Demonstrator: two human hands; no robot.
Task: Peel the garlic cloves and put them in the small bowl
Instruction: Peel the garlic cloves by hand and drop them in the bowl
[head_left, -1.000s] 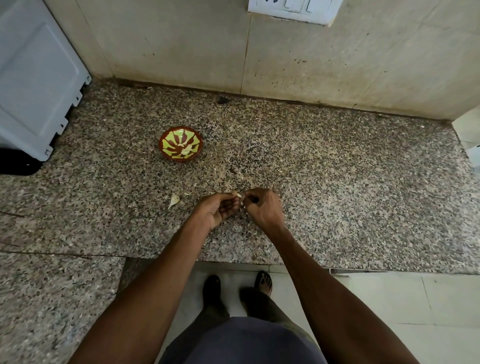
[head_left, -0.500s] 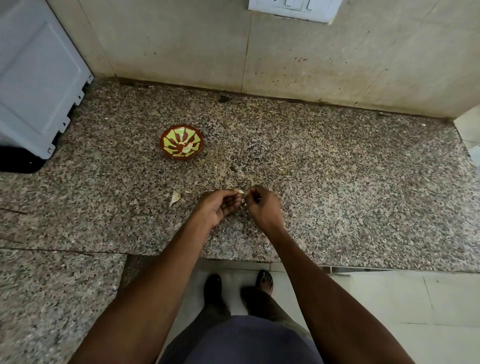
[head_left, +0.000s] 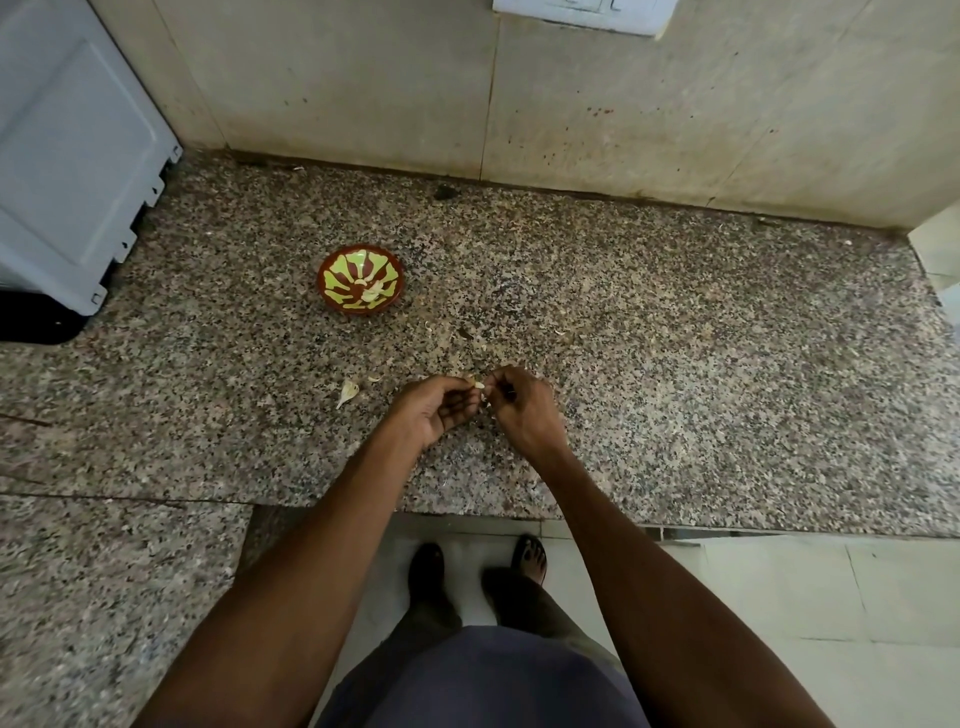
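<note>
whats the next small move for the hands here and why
Probably pull the rest of the skin off before going to the bowl. The left hand and right hand pinch one pale garlic clove between their fingertips above the speckled granite counter; how much skin remains is too small to tell. The small red and green patterned bowl already holds peeled cloves.

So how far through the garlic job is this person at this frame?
Partly done. The small bowl already holds a few pale peeled cloves. In hand: the left hand and right hand pinch one clove between them, mid-peel. Left: one unpeeled-looking clove lies on the counter beside the left hand, and the held clove is not yet in the bowl.
</note>
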